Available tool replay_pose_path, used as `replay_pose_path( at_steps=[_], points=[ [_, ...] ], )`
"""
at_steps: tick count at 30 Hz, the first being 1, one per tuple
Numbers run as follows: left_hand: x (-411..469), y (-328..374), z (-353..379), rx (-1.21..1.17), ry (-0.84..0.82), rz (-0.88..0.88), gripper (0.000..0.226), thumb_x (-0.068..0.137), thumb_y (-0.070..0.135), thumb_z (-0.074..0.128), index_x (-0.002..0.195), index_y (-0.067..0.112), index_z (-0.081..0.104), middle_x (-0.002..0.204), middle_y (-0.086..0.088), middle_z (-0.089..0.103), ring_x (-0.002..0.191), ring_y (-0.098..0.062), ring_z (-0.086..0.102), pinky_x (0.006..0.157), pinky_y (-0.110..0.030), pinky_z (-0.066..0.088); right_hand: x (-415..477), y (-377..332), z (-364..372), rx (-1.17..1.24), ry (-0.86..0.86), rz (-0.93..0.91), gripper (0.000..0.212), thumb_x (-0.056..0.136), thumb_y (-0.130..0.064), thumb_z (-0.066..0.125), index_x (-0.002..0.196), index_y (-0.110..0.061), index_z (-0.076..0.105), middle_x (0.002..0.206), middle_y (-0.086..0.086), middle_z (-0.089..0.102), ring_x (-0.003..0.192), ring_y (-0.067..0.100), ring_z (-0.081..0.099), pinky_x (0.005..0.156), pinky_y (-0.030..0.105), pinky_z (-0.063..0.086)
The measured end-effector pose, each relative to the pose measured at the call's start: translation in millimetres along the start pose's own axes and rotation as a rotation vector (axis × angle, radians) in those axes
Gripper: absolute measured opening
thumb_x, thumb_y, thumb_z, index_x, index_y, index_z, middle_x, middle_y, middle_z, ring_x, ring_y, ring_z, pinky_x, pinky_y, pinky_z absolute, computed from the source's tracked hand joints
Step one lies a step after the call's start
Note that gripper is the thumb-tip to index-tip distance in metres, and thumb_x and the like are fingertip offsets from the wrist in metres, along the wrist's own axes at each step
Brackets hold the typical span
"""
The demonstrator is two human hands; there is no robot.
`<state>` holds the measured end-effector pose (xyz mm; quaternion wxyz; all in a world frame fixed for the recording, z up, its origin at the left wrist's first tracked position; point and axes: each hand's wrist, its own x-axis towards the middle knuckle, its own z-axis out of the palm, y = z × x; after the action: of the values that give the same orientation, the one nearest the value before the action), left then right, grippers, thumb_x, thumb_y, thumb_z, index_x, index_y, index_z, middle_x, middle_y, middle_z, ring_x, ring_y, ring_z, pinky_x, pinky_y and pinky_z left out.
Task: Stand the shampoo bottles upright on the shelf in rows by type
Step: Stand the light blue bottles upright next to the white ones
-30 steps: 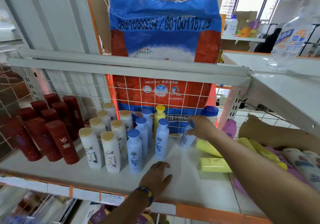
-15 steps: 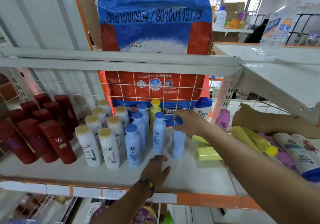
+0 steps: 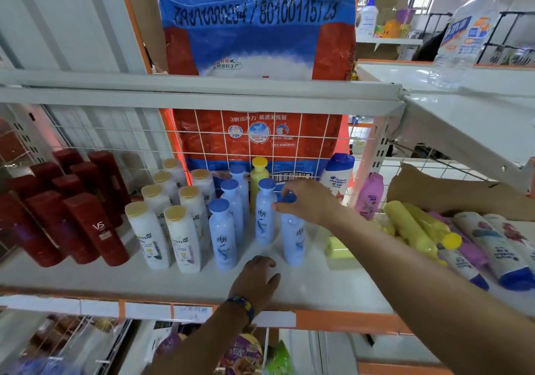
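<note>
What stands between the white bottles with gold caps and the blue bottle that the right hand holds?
In the head view, four upright light-blue bottles stand there, between the white bottles and the held bottle gripped by the right hand.

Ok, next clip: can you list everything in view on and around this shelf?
red bottles: at least eight, dark red, upright, shelf left.
white bottles: seven, gold caps, upright, right of the red.
light blue bottles: four, upright, shelf middle.
held light blue bottle: one, upright, right of those.
yellow bottle: one, upright, behind the blue.
Head & Shoulders bottle: one, white, blue cap, tilted, at the back.
pink bottle: one, upright, further right.
lying bottles: heap, yellow, purple, white, shelf right.
detergent bag: one, blue and red, behind the mesh.
left hand: rests on the shelf.
right hand: grips the held bottle's cap.
</note>
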<state>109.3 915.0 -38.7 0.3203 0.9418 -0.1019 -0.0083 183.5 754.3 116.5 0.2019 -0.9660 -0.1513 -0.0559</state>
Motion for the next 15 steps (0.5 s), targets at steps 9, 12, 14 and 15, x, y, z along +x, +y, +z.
replay_pose_path(
  at_steps=[9, 12, 14, 15],
  points=[
    [-2.7, -8.2, -2.2, -0.017, 0.000, -0.021, 0.030, 0.091, 0.031, 0.053, 0.118, 0.018, 0.053, 0.123, 0.001, 0.051, 0.115, -0.014, 0.048, 0.096, -0.024, 0.040, -0.3, -6.2, -24.8, -0.002, -0.195, -0.082, 0.033, 0.074, -0.006, 0.068, 0.106, -0.015, 0.063, 0.086, -0.007, 0.055, 0.064, 0.004, 0.049, 0.048, 0.012, 0.031],
    [-4.4, -9.4, -4.7, -0.008, 0.007, -0.028, 0.030, 0.091, 0.030, 0.053, 0.118, 0.018, 0.054, 0.122, 0.001, 0.052, 0.114, -0.015, 0.049, 0.095, -0.026, 0.042, -0.5, -9.5, -15.7, 0.038, -0.098, -0.064, 0.026, 0.073, -0.018, 0.075, 0.097, -0.010, 0.066, 0.073, -0.008, 0.055, 0.061, 0.008, 0.051, 0.050, 0.015, 0.034],
    [-5.7, -11.3, -7.4, -0.002, 0.011, -0.038, 0.030, 0.091, 0.030, 0.053, 0.118, 0.017, 0.054, 0.121, 0.001, 0.052, 0.112, -0.015, 0.050, 0.095, -0.027, 0.043, 0.1, -14.7, -8.6, 0.056, -0.057, -0.064, 0.029, 0.072, -0.024, 0.078, 0.091, -0.007, 0.065, 0.076, -0.001, 0.059, 0.066, 0.015, 0.055, 0.055, 0.024, 0.042],
    [-6.2, -13.0, -8.7, 0.004, 0.012, -0.042, 0.030, 0.091, 0.030, 0.052, 0.118, 0.017, 0.055, 0.120, 0.002, 0.052, 0.112, -0.015, 0.049, 0.095, -0.027, 0.043, 0.7, -17.5, -4.6, 0.057, -0.038, -0.067, 0.031, 0.071, -0.026, 0.079, 0.089, -0.005, 0.064, 0.079, 0.004, 0.062, 0.069, 0.019, 0.057, 0.059, 0.028, 0.046]
  ],
)
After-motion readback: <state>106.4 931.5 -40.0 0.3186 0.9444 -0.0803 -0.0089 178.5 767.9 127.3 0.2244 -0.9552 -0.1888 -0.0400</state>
